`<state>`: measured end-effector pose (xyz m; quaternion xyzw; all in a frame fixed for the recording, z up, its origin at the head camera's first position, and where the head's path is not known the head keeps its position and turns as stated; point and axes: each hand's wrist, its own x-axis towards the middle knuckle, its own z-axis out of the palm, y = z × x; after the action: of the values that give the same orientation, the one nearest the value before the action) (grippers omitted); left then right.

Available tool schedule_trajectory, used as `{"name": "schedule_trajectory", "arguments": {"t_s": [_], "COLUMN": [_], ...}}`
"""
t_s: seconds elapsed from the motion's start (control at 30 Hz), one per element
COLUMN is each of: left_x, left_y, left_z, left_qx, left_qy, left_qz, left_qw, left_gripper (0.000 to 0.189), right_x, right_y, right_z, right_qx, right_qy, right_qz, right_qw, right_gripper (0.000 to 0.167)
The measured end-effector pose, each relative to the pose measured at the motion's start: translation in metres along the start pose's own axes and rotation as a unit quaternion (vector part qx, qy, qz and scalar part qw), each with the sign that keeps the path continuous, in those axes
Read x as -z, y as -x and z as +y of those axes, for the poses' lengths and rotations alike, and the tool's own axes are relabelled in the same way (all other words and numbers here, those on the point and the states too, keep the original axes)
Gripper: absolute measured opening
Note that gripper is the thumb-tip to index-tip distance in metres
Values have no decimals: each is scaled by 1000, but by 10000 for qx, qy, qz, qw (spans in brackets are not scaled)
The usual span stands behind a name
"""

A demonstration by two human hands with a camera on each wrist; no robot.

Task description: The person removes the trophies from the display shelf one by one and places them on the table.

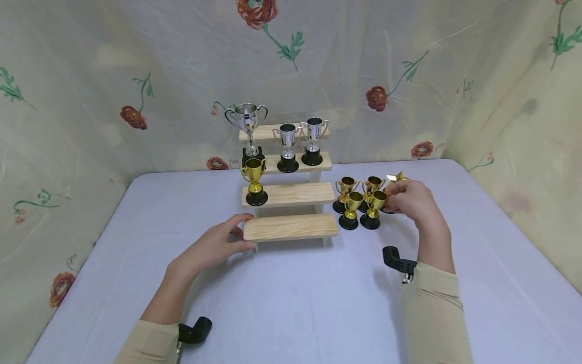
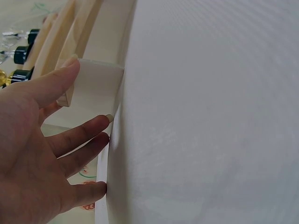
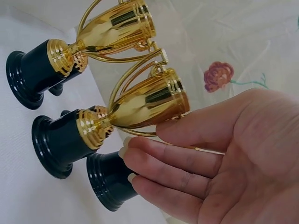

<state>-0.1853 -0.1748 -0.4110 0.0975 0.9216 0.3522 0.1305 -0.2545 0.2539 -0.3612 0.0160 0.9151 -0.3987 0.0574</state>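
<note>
Gold cups [image 1: 353,201] crowd star trophy [image 1: 397,177], right hand [image 1: 413,201] | silver cups [image 1: 288,136] on rack [image 1: 291,227]

You have three silver trophy cups [image 1: 287,135], five gold trophy cups [image 1: 254,171], one gold star trophy [image 1: 399,176] and four wooden shelves [image 1: 291,227].

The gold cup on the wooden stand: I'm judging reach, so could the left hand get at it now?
Likely yes: the left hand is at the left end of the lowest shelf, one level below the gold cup, and nothing visible stands between them.
</note>
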Motion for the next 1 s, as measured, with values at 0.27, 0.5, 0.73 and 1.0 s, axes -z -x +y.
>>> {"name": "schedule_trajectory", "arguments": {"t_s": [0.27, 0.5, 0.73, 1.0], "left_x": [0, -1, -2, -2], "left_y": [0, 0, -1, -2], "left_z": [0, -2, -2, -5], "left_qx": [-62, -57, -3, -15], "left_qy": [39, 0, 34, 39], "left_qz": [25, 37, 45, 46], "left_qw": [10000, 10000, 10000, 10000], "left_gripper": [68, 68, 67, 68], "right_x": [8, 17, 14, 3], "right_y": [6, 15, 19, 19], "right_z": [-4, -16, -30, -42], "right_qx": [73, 360, 863, 969], "right_qy": [398, 425, 504, 488], "right_qz": [-18, 400, 443, 467], "right_qw": [9992, 9976, 9940, 9930], "right_gripper": [40, 36, 35, 46]}}
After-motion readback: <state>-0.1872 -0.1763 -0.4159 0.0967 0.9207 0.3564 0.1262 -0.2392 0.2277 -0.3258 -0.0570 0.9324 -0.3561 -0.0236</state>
